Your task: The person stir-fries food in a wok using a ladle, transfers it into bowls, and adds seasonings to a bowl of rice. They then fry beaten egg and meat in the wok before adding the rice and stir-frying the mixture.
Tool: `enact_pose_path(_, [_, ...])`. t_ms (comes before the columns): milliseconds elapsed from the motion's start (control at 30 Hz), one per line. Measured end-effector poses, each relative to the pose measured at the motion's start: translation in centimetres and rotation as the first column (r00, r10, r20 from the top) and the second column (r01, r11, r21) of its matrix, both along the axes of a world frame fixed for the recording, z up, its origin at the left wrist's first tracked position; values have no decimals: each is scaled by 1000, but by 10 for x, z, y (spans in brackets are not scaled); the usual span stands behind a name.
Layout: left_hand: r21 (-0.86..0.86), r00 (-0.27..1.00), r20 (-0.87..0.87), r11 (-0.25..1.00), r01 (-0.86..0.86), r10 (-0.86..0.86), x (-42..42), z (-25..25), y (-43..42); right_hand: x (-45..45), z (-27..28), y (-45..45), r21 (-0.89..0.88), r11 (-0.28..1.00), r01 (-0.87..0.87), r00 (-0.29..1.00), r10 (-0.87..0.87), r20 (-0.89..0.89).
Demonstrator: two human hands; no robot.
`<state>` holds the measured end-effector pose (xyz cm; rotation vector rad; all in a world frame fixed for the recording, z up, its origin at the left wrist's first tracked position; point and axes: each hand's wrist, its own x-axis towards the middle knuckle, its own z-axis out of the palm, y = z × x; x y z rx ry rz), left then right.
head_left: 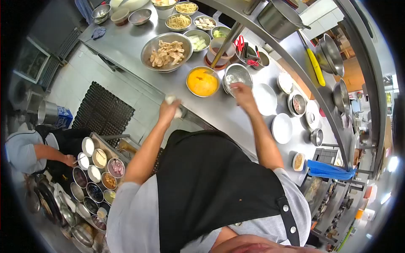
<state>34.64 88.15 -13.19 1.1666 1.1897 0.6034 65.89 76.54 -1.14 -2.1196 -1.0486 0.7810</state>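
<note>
My left hand (168,111) is closed around a crumpled white cloth-like thing (170,99), which shows at both ends of the fist, just off the table's front edge. My right hand (243,95) is over the near rim of a metal bowl (238,76) with a pale, whitish content. Its fingers are curled together, and whatever they hold is hidden. Between the hands stands a metal bowl of orange-yellow beaten egg (202,82). A white plate (265,99) lies just right of my right hand.
A large bowl of pale meat strips (168,54), noodle bowls (178,22) and red-handled scissors (239,43) stand farther back. A shelf post (228,44) rises from the steel table (126,46). At left a co-worker's hand (69,160) reaches toward several ingredient tubs (87,146).
</note>
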Motion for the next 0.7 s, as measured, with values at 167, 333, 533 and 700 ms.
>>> enact_pose_path(167, [143, 997, -24, 987, -70, 75, 73, -38, 47, -54, -62, 26, 19, 997, -71, 884, 53, 465])
enact_pose_path(333, [134, 990, 87, 984, -121, 110, 94, -66, 51, -57, -81, 14, -71, 996, 52, 871, -11, 491])
enact_pose_path(533, [72, 988, 99, 990, -123, 115, 74, -57, 41, -47, -134, -2, 136, 990, 21, 971, -52, 233])
enact_pose_path(700, [0, 989, 119, 996, -88, 87, 63, -23, 29, -65, -114, -7, -50, 984, 168, 969, -175, -176])
